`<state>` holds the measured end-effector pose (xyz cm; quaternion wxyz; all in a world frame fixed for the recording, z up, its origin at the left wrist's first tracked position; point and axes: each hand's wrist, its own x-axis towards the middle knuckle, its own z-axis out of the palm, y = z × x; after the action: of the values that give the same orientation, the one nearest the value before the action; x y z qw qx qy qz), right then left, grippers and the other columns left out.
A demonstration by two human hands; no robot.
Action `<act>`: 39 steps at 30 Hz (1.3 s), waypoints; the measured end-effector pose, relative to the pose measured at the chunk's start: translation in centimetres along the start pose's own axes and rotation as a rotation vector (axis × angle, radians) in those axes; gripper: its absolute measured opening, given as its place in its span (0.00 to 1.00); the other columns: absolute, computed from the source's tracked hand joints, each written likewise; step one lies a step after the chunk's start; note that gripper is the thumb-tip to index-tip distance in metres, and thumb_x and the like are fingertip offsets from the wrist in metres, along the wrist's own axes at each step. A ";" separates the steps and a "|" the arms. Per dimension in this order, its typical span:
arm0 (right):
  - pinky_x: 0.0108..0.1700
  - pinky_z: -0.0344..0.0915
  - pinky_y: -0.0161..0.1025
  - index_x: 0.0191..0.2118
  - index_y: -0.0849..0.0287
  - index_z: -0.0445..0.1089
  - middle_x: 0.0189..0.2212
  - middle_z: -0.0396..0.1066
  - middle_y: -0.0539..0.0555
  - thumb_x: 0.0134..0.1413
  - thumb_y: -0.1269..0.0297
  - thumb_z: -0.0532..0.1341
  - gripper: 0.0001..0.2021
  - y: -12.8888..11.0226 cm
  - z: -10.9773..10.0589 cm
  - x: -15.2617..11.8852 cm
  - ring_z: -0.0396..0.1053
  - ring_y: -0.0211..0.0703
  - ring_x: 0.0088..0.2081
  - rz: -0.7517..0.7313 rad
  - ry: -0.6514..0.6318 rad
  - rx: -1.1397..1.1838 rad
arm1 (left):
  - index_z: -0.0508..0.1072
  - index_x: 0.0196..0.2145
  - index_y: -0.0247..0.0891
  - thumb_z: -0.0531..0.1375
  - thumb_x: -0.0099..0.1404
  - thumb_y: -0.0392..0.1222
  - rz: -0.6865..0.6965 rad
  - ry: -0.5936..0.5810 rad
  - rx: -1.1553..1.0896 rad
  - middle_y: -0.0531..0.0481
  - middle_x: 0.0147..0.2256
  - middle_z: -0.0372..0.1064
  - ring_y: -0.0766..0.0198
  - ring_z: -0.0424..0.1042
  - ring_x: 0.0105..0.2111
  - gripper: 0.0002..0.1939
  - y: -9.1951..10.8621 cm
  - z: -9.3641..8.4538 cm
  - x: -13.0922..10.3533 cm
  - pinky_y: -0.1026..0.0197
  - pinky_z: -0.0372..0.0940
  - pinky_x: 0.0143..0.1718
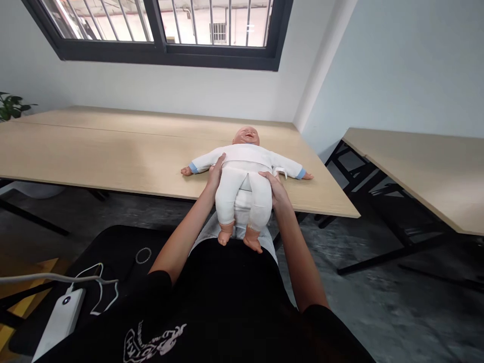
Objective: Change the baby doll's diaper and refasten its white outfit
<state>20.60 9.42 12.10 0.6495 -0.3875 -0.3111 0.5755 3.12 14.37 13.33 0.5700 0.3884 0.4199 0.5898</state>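
A baby doll in white clothes with blue cuffs lies on its back on the table. Its arms are spread wide, and its legs hang over the table's front edge toward me. My left hand grips the doll's side at the hip, thumb on top and fingers hidden underneath. On the other side, my right hand holds the opposite hip the same way, its thumb across the white cloth. A small white tie or strap sticks out near that hand. The doll's bare feet dangle above my lap.
The doll lies near the right end of the wooden table. A second table stands at the right across a gap. Beside me on the left, a black chair bears a white power bank with cables and a bracelet.
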 end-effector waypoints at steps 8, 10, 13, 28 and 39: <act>0.39 0.78 0.35 0.56 0.51 0.62 0.42 0.78 0.46 0.44 0.65 0.71 0.32 0.3 0.0 0.0 0.77 0.41 0.40 0.018 0.056 -0.035 | 0.68 0.35 0.38 0.67 0.61 0.47 0.080 0.217 -0.361 0.52 0.31 0.74 0.64 0.75 0.40 0.13 -1.2 -2.7 2.1 0.61 0.67 0.43; 0.41 0.79 0.37 0.55 0.52 0.63 0.42 0.78 0.46 0.45 0.63 0.71 0.30 0.3 0.0 0.1 0.78 0.42 0.42 0.019 0.065 -0.049 | 0.66 0.34 0.38 0.68 0.55 0.37 0.107 0.221 -0.327 0.54 0.30 0.72 0.66 0.73 0.35 0.14 -1.4 -3.2 2.0 0.62 0.67 0.42; 0.43 0.79 0.40 0.54 0.52 0.63 0.44 0.78 0.48 0.45 0.62 0.72 0.29 0.4 0.0 0.1 0.78 0.44 0.44 0.013 0.070 -0.056 | 0.66 0.34 0.38 0.67 0.52 0.29 0.118 0.208 -0.235 0.53 0.31 0.71 0.67 0.72 0.33 0.15 -1.4 -3.7 1.7 0.63 0.68 0.41; 0.73 0.54 0.56 0.78 0.56 0.31 0.76 0.38 0.65 0.49 0.43 0.72 0.63 2.0 0.1 -7.8 0.52 0.59 0.73 -0.368 0.161 -0.665 | 0.70 0.46 0.42 0.66 0.66 0.51 0.396 0.164 0.531 0.46 0.43 0.72 0.54 0.72 0.45 0.16 -2.0 -5.3 -11.8 0.55 0.65 0.52; 0.70 0.57 0.62 0.76 0.52 0.47 0.70 0.51 0.64 0.61 0.66 0.56 0.38 1.4 -2.9 -9.5 0.52 0.60 0.72 -0.770 -0.083 -1.324 | 0.67 0.47 0.42 0.75 0.51 0.50 -0.041 -0.017 0.394 0.55 0.26 0.69 0.56 0.72 0.27 0.30 -5.6 -5.3 -14.5 0.58 0.64 0.32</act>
<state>21.00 -0.31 9.81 0.4243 -0.5381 -0.7281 0.0165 0.80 -0.44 6.54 0.4985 0.4887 0.5302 0.4812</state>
